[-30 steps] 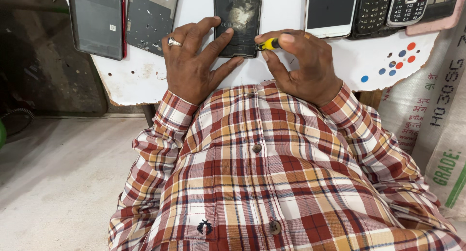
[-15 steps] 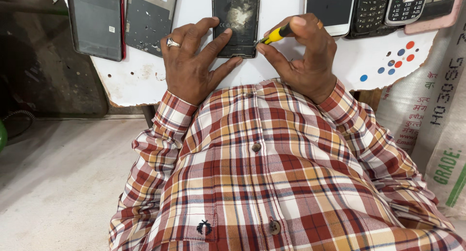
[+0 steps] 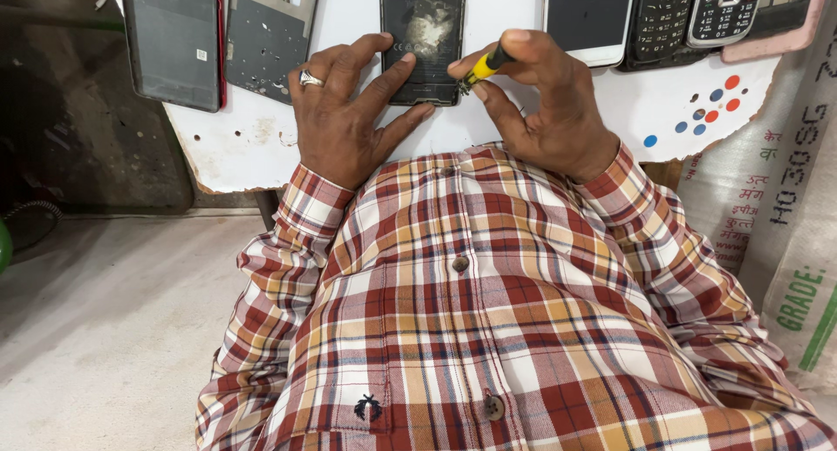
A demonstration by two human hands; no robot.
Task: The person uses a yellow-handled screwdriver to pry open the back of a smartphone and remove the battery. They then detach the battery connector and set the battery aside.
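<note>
Right hand (image 3: 545, 111): fingers pinched on yellow screwdriver (image 3: 482, 67), tip set at phone's 4 o'clock corner | left hand (image 3: 349, 111): fingers spread, pressed flat on phone (image 3: 422, 33) | phone laid on white table (image 3: 235, 146), centre | other phones (image 3: 689, 15) ranged at 2 o'clock.

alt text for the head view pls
Seen from above, a person in a plaid shirt steadies an opened dark phone with the left hand while the right hand holds a yellow-handled screwdriver at its edge. Other phones lie along the white table.
</note>
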